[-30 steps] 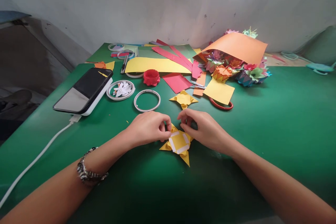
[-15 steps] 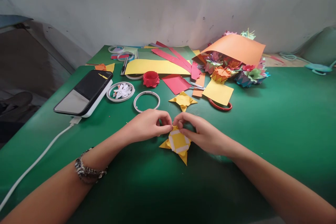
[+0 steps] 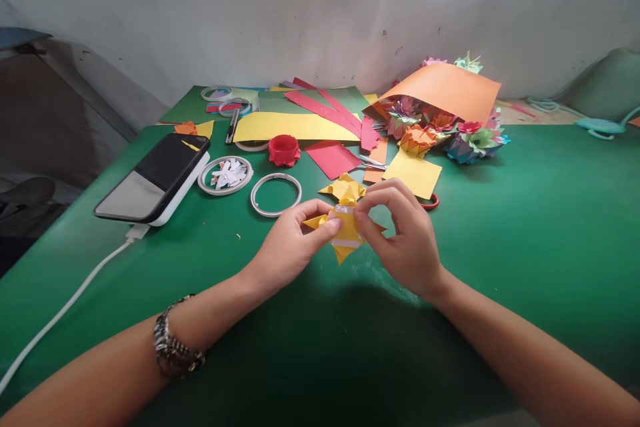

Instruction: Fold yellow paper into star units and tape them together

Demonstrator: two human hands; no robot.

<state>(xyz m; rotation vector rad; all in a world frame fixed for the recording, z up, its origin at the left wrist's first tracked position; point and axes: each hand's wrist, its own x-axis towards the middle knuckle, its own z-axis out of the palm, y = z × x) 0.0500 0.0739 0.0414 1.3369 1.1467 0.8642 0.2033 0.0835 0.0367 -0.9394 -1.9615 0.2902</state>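
Note:
A folded yellow paper star with white tape strips [image 3: 344,233] is lifted just off the green table [image 3: 525,233], tilted up between both hands. My left hand [image 3: 287,247] pinches its left side with thumb and fingers. My right hand [image 3: 407,240] pinches its right and top edge, fingers curled over it. A second folded yellow star [image 3: 345,188] lies flat on the table just behind the held one.
A phone on a white power bank [image 3: 155,177] with its cable lies at left. Tape rings [image 3: 276,193], a ring of paper scraps [image 3: 225,175], a red paper cup [image 3: 283,149], coloured sheets [image 3: 295,125], a yellow square [image 3: 413,172] and paper flowers under an orange sheet [image 3: 445,90] lie behind.
The taped yellow star lay flat on the table under my fingertips; both hands have lifted it and tipped it up, moving slightly away from me.

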